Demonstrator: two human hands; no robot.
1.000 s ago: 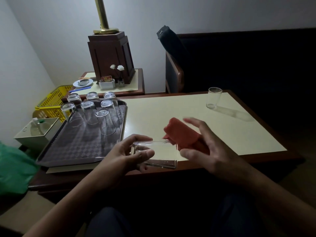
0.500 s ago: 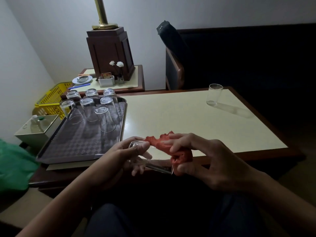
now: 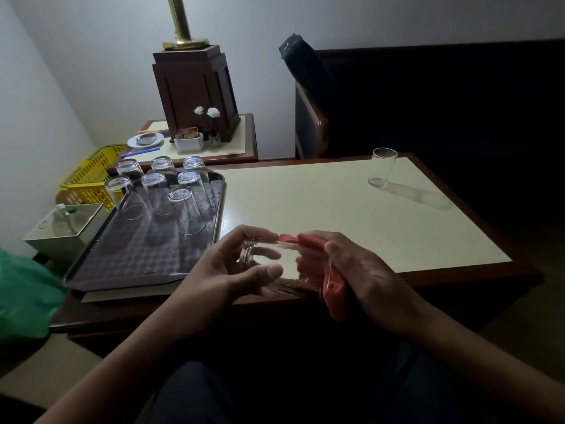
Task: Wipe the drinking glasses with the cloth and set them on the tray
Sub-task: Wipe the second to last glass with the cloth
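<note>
My left hand grips a clear drinking glass lying on its side at the table's near edge, base toward the left. My right hand holds the red cloth and has part of it pushed into the glass's open mouth. On the dark checkered tray at the left, several glasses stand upside down in its far half. Another glass stands upright at the table's far right.
The cream-topped table has a wooden rim. Behind the tray are a yellow basket and a side table with a lamp base, a saucer and a small vase. A grey box sits left; a dark chair behind.
The cloth has gone from outside the glass, above its rim, into its mouth, and my right hand has closed in against the rim. The glass stays on its side in my left hand.
</note>
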